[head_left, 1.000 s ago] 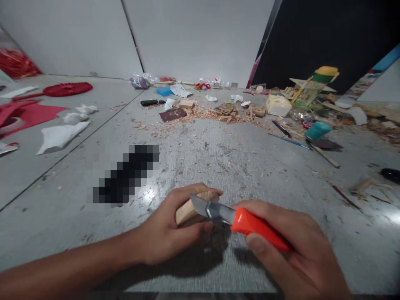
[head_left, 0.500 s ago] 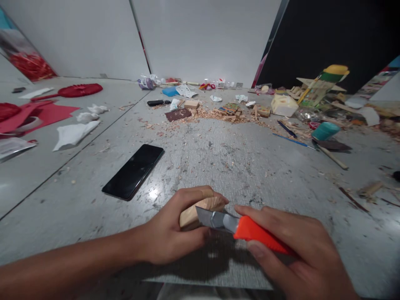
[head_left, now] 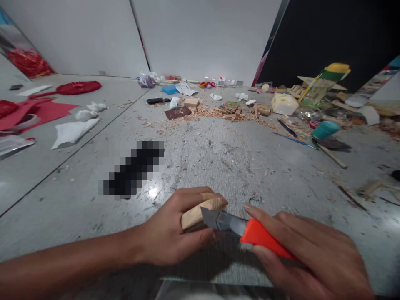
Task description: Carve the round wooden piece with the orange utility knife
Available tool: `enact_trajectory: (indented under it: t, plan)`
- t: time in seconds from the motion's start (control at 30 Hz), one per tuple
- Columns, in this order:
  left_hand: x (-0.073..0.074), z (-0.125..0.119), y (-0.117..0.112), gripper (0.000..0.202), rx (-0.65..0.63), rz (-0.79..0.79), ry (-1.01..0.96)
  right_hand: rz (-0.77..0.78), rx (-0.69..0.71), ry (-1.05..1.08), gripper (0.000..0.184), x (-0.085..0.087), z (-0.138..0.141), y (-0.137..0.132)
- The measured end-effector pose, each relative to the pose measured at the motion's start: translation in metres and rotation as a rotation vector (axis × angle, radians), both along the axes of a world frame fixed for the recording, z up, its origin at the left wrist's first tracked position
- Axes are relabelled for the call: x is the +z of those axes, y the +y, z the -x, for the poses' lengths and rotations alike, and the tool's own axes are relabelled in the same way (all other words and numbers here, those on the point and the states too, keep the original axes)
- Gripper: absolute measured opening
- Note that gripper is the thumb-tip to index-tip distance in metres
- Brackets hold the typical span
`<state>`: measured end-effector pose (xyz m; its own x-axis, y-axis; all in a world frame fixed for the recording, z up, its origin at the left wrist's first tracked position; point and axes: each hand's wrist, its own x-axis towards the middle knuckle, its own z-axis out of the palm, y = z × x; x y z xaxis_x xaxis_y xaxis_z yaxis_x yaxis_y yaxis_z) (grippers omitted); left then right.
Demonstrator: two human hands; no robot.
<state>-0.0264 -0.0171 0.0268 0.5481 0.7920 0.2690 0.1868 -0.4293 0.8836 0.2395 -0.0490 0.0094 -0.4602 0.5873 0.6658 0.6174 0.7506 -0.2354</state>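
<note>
Left hand [head_left: 170,229] closed around a wooden block [head_left: 192,217] over the worktop [head_left: 203,158]; right hand [head_left: 308,250] gripping an orange-handled knife [head_left: 233,225], its blade at the block. Too hard a push, or a loose hold, could let the edge slip into the left hand.

The grey tabletop [head_left: 250,154] carries wood shavings [head_left: 204,113] and a red sheet [head_left: 61,110].
</note>
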Motion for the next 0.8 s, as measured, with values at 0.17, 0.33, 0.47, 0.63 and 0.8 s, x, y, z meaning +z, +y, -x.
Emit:
enact_trajectory:
  t: [0.17, 0.33, 0.47, 0.63, 0.8]
  plan:
    - [-0.001, 0.002, -0.001, 0.023, -0.028, 0.065, 0.023, -0.016, -0.043, 0.026, 0.034, 0.007, -0.003, -0.001]
    - [0.008, 0.009, -0.001, 0.026, -0.132, 0.02, -0.162, 0.048, -0.121, 0.101, 0.036, 0.01, 0.004, -0.002]
    - [0.004, 0.009, -0.005, 0.036, -0.031, 0.08, -0.092, 0.06, -0.14, 0.104, 0.037, 0.012, -0.003, -0.004]
    - [-0.009, 0.009, -0.006, 0.058, -0.027, 0.108, -0.065, 0.077, -0.109, 0.126, 0.038, 0.006, -0.01, -0.007]
    - [-0.01, 0.008, -0.002, 0.042, -0.082, 0.085, -0.076, 0.087, 0.055, 0.109, 0.044, -0.005, 0.007, -0.007]
